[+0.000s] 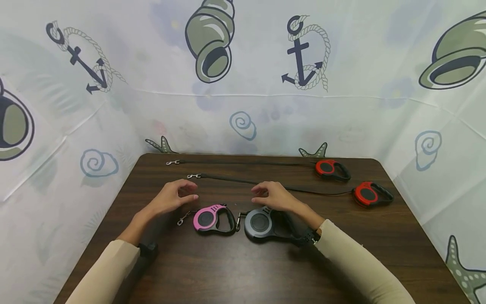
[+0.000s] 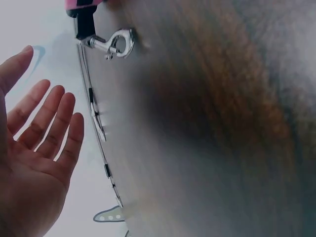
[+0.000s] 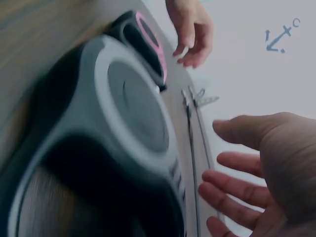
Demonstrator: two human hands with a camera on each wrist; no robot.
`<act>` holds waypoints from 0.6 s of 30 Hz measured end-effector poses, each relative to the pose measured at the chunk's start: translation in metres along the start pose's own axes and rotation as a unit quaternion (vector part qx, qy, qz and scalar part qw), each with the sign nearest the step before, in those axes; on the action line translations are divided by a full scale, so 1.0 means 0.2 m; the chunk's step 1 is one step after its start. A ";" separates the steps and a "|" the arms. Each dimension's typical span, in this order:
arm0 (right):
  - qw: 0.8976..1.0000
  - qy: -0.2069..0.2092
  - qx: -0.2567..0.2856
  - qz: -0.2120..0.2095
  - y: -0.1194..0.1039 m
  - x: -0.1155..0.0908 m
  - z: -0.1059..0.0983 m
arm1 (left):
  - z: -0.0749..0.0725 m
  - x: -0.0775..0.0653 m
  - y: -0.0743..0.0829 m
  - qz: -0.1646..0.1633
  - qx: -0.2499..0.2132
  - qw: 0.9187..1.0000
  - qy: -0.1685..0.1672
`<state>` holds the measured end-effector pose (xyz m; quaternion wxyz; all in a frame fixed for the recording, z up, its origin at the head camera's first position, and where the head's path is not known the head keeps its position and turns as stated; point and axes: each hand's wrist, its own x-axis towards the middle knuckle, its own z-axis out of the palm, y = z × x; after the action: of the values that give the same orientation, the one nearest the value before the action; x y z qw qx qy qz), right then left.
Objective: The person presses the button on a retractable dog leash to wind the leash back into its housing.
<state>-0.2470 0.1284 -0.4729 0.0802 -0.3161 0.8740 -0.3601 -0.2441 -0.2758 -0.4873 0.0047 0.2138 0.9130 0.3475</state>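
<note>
Sea-themed fabric (image 1: 243, 99), printed with anchors and shells, hangs around a dark wood-grain surface (image 1: 235, 270). Toward the middle of the surface, the pink retractable leash (image 1: 206, 218) and the larger grey retractable leash (image 1: 260, 222) lie side by side, the pink one nearer the left edge. A metal clip (image 1: 238, 222) sits between them, and a silver snap hook (image 1: 184, 218) lies at the pink one's left end.

The person's left hand (image 1: 171, 196) is in the air near that hook, its fingers loosely spread and holding nothing. The right hand (image 1: 276, 196) hovers beside the far side of the grey leash, fingers apart, gently bent and empty. Both arms wear beige sleeves (image 1: 110, 268).

Near the far right corner rest an upper red leash (image 1: 326, 168) and a lower red leash (image 1: 367, 194), their black cords (image 1: 231, 179) drawn out leftward, roughly along the far edge, to silver clips (image 1: 172, 162).
</note>
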 end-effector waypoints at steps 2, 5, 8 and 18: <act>1.000 0.008 0.000 -0.001 0.04 -0.02 -0.02 | -0.01 0.01 -0.01 0.003 0.005 1.000 0.008; 1.000 0.018 -0.002 0.005 0.08 -0.06 -0.06 | -0.02 0.02 -0.02 0.005 0.010 1.000 0.017; 1.000 0.025 -0.006 0.009 0.13 -0.11 -0.10 | -0.04 0.03 -0.02 0.009 0.015 1.000 0.025; 0.999 0.046 -0.020 -0.005 0.29 -0.31 -0.28 | -0.07 0.09 -0.07 0.006 0.042 0.998 0.036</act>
<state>-0.2473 0.2294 -0.4776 0.0316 -0.3046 0.8824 -0.3571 -0.2672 -0.2872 -0.4821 -0.0392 0.2064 0.9249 0.3167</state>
